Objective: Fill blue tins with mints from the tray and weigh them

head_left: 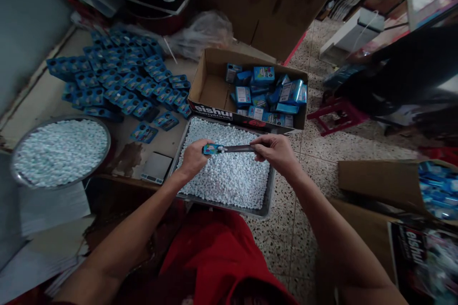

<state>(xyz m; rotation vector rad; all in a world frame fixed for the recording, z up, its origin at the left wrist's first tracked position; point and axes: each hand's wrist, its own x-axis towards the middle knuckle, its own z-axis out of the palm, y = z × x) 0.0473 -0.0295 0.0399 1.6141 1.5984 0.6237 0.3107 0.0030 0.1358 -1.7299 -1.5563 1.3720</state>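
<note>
Filling a small box over the tray

Left hand (193, 157) gripped a blue box (211, 149); right hand (275, 150) pinched what looked like a scoop (238, 148), cardboard box (211, 86) at twelve o'clock.

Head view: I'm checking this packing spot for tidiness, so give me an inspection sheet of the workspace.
Surface: speckled floor, cardboard sheet at left.
Job's things: rectangular tray of small white pellets; small blue box; dark scoop.
Clutter: round pan of pellets, rows of open blue boxes, carton of filled boxes, digital scale.
Hands: left hand holds the blue box; right hand holds the scoop at its mouth.
Cables: nothing seen.
Surroundings: red stool, more cartons.
</note>
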